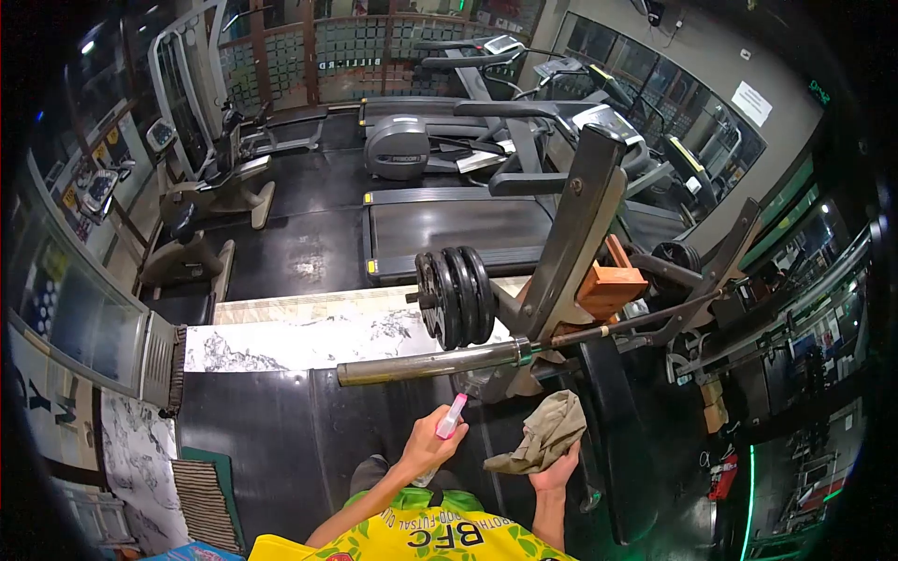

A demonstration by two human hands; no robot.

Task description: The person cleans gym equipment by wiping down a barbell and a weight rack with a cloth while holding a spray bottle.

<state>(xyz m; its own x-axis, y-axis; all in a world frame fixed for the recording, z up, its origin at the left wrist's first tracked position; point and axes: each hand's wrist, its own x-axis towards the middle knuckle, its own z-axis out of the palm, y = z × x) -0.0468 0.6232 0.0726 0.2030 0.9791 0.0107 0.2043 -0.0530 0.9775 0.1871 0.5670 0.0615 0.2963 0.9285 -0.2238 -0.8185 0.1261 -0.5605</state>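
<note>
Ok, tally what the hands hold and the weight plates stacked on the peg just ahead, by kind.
Pink spray bottle in left hand: 1
Khaki cloth in right hand: 1
Black weight plates: 3
Total: 5

Both forearms reach forward from the bottom of the view, bare to the elbow. The left hand [432,441] is raised slightly higher, fingers curled shut in a grip, knuckles upward. The right hand [557,467] sits just beside it, palm up, fingers closed in a grasp.
</note>
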